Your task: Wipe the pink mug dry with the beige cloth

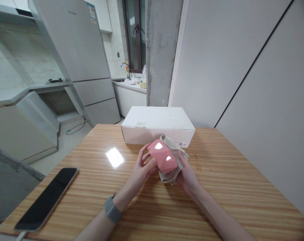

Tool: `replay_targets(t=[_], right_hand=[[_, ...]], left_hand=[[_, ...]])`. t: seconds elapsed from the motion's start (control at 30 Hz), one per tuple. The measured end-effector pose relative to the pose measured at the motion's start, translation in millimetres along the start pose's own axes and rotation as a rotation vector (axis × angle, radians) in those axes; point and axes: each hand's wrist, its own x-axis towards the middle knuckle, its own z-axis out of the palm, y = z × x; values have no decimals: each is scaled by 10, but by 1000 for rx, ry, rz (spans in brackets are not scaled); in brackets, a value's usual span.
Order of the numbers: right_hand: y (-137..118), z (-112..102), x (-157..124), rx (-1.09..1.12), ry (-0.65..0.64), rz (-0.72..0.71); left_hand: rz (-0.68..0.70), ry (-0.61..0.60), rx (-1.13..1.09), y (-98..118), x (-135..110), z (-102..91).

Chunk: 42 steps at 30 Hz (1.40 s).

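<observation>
A glossy pink box-like case [160, 156] is held just above the table, tilted, in front of the white carton. My left hand [141, 170] grips its left end, with the thumb on the near edge and the fingers at the far side. Behind and under the pink case is a folded beige-grey cloth [170, 177]. My right hand [188, 175] is closed on the cloth at its right side, the thumb pointing up along it; its other fingers are mostly hidden. Whether the right fingers also touch the pink case cannot be seen.
A closed white cardboard box [157, 120] stands at the back of the wood-grain table [224, 180]. At the left front lies a black-screened phone or tablet [48, 197] with a white cable. Beyond the table are a fridge [74, 43], a sink counter and a grey pillar.
</observation>
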Motion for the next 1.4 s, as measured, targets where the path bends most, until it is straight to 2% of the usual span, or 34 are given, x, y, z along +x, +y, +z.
replay_targets(t=[0.23, 0.47, 0.57, 0.73, 0.87, 1.03, 1.2, 1.4], right_hand=[[-19, 3, -18, -74, -90, -27], [2, 44, -14, -60, -73, -81], [5, 68, -31, -37, -83, -78], [-15, 74, -48, -26, -59, -119], [-12, 67, -31, -37, -33, -122], [-12, 80, -32, -91, -97, -123], [-58, 97, -56, -131, -127, -159], [-28, 92, -57, -147, -124, -148]], left_hand=[[-91, -134, -47, -18, 7, -92], [111, 22, 185, -6, 56, -77], [110, 47, 209, -17, 57, -86], [61, -23, 148, -15, 55, -61], [7, 28, 41, 23, 25, 11], [18, -26, 7, -20, -12, -30], [45, -127, 63, -97, 17, -111], [177, 26, 242, -31, 33, -57]])
